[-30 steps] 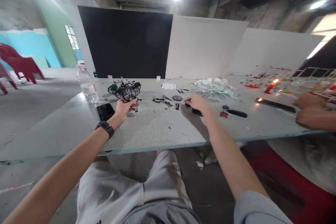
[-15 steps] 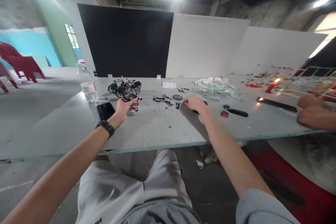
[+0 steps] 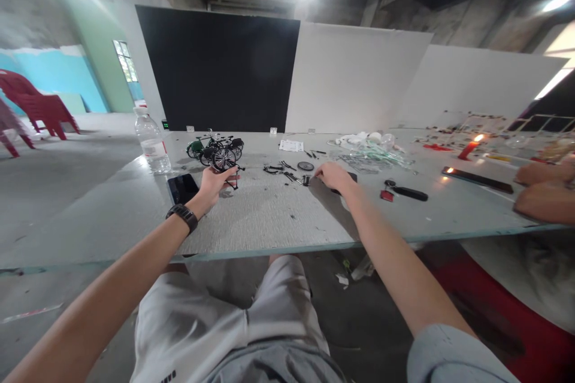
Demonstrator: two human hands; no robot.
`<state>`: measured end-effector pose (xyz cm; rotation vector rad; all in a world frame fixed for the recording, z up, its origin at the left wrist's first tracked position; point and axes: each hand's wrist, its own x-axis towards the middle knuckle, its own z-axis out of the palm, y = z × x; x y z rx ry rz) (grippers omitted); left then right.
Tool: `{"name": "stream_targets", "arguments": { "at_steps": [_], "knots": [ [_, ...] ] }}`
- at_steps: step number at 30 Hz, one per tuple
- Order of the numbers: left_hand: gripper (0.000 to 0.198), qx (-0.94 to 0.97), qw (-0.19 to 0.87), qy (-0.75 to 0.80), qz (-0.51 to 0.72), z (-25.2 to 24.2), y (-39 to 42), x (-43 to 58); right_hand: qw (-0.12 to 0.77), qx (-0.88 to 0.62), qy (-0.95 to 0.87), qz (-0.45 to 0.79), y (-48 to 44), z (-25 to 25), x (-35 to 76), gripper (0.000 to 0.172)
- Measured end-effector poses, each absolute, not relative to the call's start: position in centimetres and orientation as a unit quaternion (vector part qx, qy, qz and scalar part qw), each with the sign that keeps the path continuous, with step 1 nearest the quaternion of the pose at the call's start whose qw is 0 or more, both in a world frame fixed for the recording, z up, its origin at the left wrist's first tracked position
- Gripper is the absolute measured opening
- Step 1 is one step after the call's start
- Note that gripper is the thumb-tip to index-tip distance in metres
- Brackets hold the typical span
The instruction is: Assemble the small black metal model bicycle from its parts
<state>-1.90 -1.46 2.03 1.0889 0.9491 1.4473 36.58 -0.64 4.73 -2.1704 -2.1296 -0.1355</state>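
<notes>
Left hand pinching a small black frame piece over a grey table.
The piece juts rightward from the grip; the right hand bends down beside loose black parts, whether holding anything cannot be told; miniature bicycles stand just beyond the left hand.

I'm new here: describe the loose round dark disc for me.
On the long pale grey table, find the person's right hand. The flat dark disc lies left of it, slightly farther back. Its outline is round, unlike the thin black pieces nearby.
</notes>
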Motion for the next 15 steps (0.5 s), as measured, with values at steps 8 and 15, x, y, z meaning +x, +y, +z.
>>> {"name": "stream_targets", "arguments": {
  "at_steps": [8, 15],
  "knots": [
    [0.025, 0.457, 0.520, 0.396, 0.603, 2.13, -1.62, -1.80, 0.034, -0.723, -0.689, -0.048, -1.28, 5.06, 36.16, 0.033],
    [0.027, 0.462, 0.523, 0.392, 0.600, 1.98, -1.48, -1.91, 0.030, -0.727, -0.683, -0.063, -1.67, 5.18, 35.98, 0.035]
  ]
}}
